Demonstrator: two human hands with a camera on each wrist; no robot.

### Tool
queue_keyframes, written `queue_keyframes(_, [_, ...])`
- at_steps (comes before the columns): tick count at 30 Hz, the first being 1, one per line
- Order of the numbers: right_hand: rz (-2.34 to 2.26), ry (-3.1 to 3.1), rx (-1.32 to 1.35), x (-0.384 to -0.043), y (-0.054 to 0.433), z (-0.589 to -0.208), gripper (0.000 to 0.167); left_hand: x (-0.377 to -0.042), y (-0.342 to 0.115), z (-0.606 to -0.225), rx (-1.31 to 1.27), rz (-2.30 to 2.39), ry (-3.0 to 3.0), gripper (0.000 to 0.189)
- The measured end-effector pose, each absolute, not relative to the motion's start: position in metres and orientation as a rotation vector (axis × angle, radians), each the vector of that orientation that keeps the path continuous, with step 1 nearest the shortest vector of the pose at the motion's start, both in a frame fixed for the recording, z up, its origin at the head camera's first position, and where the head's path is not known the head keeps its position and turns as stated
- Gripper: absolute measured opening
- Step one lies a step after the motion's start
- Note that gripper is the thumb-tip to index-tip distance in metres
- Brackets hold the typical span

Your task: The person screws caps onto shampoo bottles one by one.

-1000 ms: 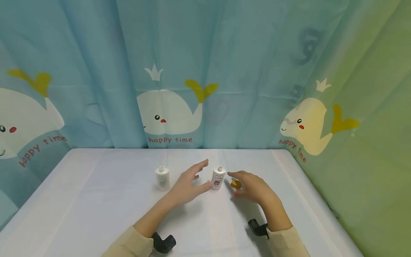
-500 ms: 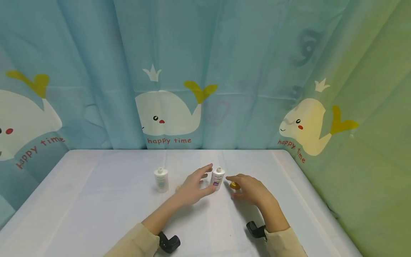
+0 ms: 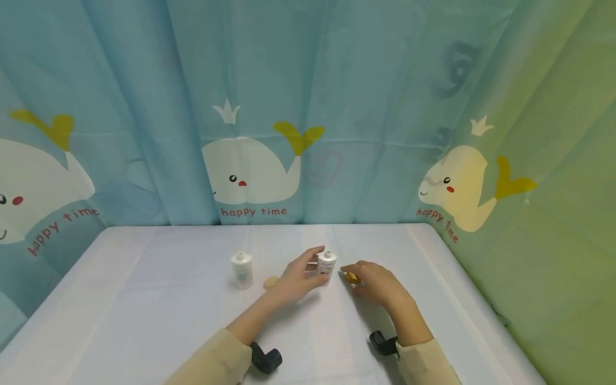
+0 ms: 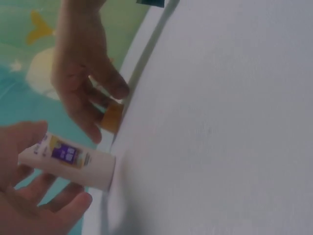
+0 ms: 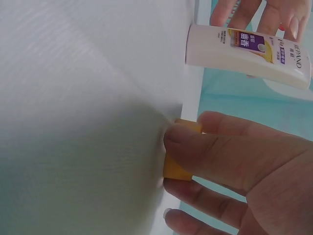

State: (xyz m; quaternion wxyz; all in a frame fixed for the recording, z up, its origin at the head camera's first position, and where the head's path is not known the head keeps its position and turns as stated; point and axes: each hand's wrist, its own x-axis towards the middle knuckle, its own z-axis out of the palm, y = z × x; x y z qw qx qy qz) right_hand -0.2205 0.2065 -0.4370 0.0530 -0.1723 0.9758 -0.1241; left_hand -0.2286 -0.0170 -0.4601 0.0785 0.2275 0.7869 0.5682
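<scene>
In the head view my left hand is around a white bottle standing upright, uncapped, its narrow nozzle bare. The thumb crosses its near side and the fingers reach behind it. The right wrist view shows the purple-and-yellow label on this bottle, with left fingers beside it. My right hand pinches a small gold cap at table level. In the right wrist view its thumb covers much of the gold cap, with fingers behind.
A second uncapped white bottle stands on the left of the white table. Another gold cap lies between it and my left hand. A blue whale-print curtain hangs behind the table, and a green one at the right.
My left hand has moved right to the white bottle, and its fingers have come around it. The second gold cap has come into view behind that hand. My right hand stays at its cap.
</scene>
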Motion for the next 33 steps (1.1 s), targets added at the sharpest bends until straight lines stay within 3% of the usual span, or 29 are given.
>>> queue_keyframes(11, [-0.428,3.032,-0.574,-0.224,0.206,-0.441,0.03,-0.228,-0.012,-0.465,0.67,1.642,2.532,0.035])
queue_keyframes(22, [-0.552,3.111,-0.924,-0.219,0.208,-0.418,0.036,-0.221,-0.026,-0.461,0.675,1.65,2.596,0.035])
queue_keyframes(33, [-1.081,3.007,-1.074,-0.206,0.2,-0.395,0.039,-0.198,-0.041,-0.448,0.574,1.78,2.416,0.04])
